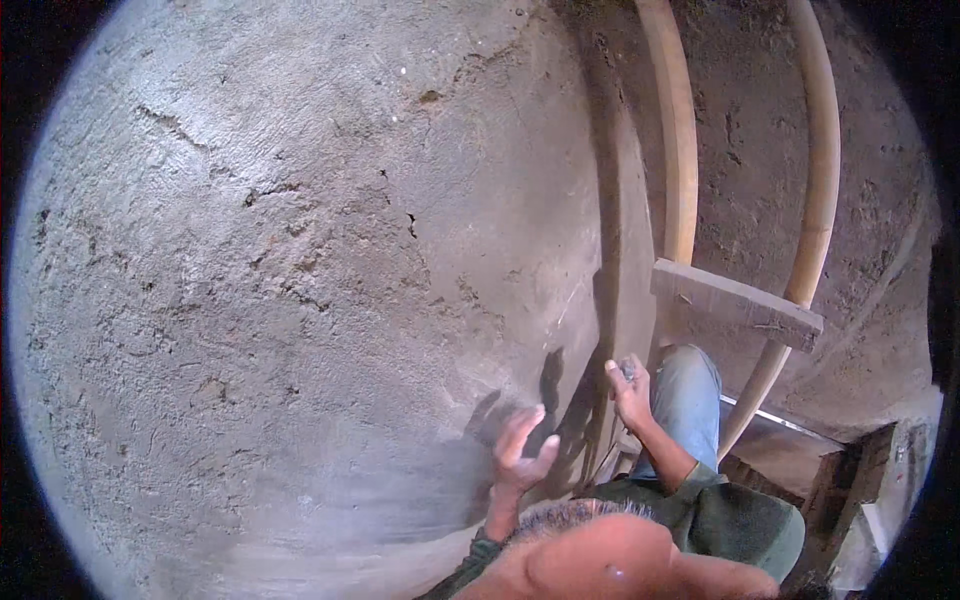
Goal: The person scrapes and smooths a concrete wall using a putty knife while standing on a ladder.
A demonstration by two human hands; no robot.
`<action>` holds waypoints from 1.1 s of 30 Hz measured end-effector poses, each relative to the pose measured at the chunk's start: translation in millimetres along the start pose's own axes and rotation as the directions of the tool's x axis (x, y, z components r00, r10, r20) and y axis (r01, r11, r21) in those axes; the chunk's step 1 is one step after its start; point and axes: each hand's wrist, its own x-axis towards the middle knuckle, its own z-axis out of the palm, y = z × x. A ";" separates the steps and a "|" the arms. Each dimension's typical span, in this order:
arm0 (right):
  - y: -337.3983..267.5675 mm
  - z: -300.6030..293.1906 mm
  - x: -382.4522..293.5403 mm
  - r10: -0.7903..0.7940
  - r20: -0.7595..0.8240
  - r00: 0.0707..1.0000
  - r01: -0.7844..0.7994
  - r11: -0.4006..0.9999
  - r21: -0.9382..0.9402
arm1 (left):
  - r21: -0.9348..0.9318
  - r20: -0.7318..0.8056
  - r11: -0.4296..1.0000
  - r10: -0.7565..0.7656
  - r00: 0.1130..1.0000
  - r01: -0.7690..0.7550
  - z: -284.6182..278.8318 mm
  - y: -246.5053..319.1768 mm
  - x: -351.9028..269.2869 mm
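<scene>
My left hand point(521, 454) is raised close to a rough cement-plastered wall point(337, 285), its thumb and fingers apart with nothing between them. Its shadow falls on the wall beside it. To the right, my right hand point(634, 397) is curled around a small grey object point(628, 370). Only a bit of it shows between thumb and fingers, so I cannot tell what it is. That hand is in front of a plastered corner edge point(630, 315), next to my knee in blue trousers point(686, 397). The wall is pitted and cracked at left and smoother towards the corner.
Right of the corner stand a squared timber point(679, 150) and a round wooden pole point(821, 150). A short plank point(739, 304) crosses between them, just above my knee. At lower right is a dark wooden frame point(851, 480). A person's head and face fill the bottom edge.
</scene>
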 end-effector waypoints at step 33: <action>-455.7 162.9 82.5 -0.797 -0.503 -0.335 0.795 -0.526 0.304 | 0.912 -0.338 0.408 0.693 0.637 0.040 -188.0 -41.1 -6.6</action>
